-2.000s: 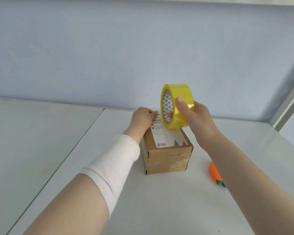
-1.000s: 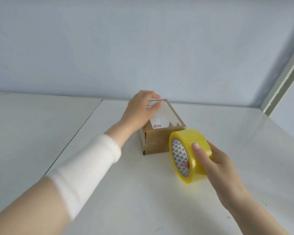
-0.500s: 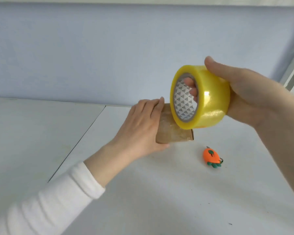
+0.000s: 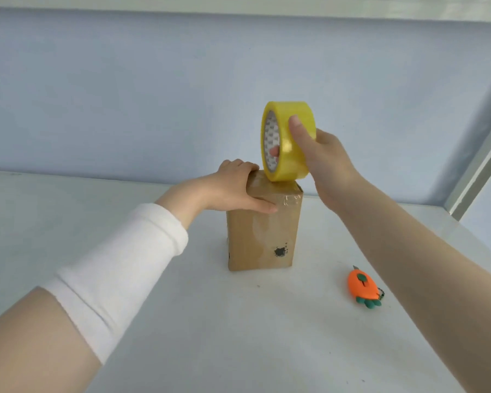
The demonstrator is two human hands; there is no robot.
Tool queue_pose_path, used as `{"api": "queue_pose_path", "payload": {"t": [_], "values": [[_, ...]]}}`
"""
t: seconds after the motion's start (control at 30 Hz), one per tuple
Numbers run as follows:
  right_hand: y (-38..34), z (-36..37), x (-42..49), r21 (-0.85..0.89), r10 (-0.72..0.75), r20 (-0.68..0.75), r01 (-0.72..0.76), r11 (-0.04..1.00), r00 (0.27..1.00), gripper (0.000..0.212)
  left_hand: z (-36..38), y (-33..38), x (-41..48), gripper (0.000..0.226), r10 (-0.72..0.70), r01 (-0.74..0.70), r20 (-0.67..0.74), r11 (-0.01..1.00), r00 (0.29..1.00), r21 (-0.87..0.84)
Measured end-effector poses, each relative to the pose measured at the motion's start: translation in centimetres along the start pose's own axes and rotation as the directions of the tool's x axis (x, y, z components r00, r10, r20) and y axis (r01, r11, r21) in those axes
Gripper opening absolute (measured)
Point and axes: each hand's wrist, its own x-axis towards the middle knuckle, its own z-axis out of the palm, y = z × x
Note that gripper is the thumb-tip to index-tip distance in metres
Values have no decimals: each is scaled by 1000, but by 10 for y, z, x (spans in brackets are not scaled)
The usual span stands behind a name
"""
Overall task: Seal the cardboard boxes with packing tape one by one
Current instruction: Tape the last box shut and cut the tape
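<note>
Head view: cardboard box (image 4: 262, 236) stands on end on the white table (image 4: 238, 336). Judged small, light and stiff-walled, with glossy faces likely to slip. Left hand (image 4: 236, 191) clamps the box's top edge, thumb across the front, which looks a sound hold. Right hand (image 4: 323, 157) grips the tape roll (image 4: 295, 137), fingers through the core, the roll touching the box's top. Carrot-shaped cutter (image 4: 363, 287) lies right of the box, well apart and not in the way.

left arm (image 4: 26, 350): white cloth sleeve (image 4: 119, 268) round the forearm only, open at both ends, soft rolled hem toward the wrist, faint crease near the elbow-side edge | left hand (image 4: 233, 188): bare | right arm (image 4: 408, 251): bare to the frame edge | right hand (image 4: 329, 163): bare, thumbnail short and plain
</note>
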Motion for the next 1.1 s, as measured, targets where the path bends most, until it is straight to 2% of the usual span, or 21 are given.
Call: {"api": "queue_pose_path", "payload": {"t": [0.1,0.23,0.3,0.37,0.43,0.53,0.67,0.73,0.8,0.9,0.97,1.03,1.1], "values": [[6,-1,-16,61,-98,-88,104,993,991,37,4,-2,-4,96,21,-21,-4,1000,1000,4],[18,-2,-39,198,-137,-76,150,969,988,41,7,2,-5,96,30,-30,-38,999,999,-10],[15,2,-40,129,-131,-54,137,982,990,44,4,4,-6,94,27,-27,-36,1000,999,5],[10,2,-46,123,-133,-87,143,982,987,34,3,6,-8,95,23,-22,-17,1000,1000,13],[9,-3,-61,101,-163,-141,178,979,976,35,2,5,-9,95,11,-11,-9,1000,1000,10],[26,-2,-104,17,-198,-127,202,979,972,26,5,6,-10,92,22,-22,-23,1000,999,10],[47,0,-126,82,-110,-192,127,989,975,27,8,9,-11,97,22,-22,-41,1000,999,-7],[46,0,-125,96,-95,-202,116,989,975,27,6,3,-16,96,50,-52,-23,996,998,-75],[43,0,-125,97,-95,-214,118,988,972,27,6,-3,-25,84,107,-117,-60,971,992,-211],[21,-6,-117,98,-122,-251,151,984,960,35,11,-1,-36,46,171,-250,-232,892,958,-377],[-1,-15,-102,44,-169,-232,184,982,958,35,10,4,-38,18,95,-262,-312,791,945,-554],[-19,-21,-80,34,-129,-157,136,990,979,38,11,7,-35,8,-7,-208,-297,697,955,-686],[-22,-21,-56,-16,-16,-121,14,1000,992,43,20,6,-28,9,-79,-135,-278,729,957,-671]]}}
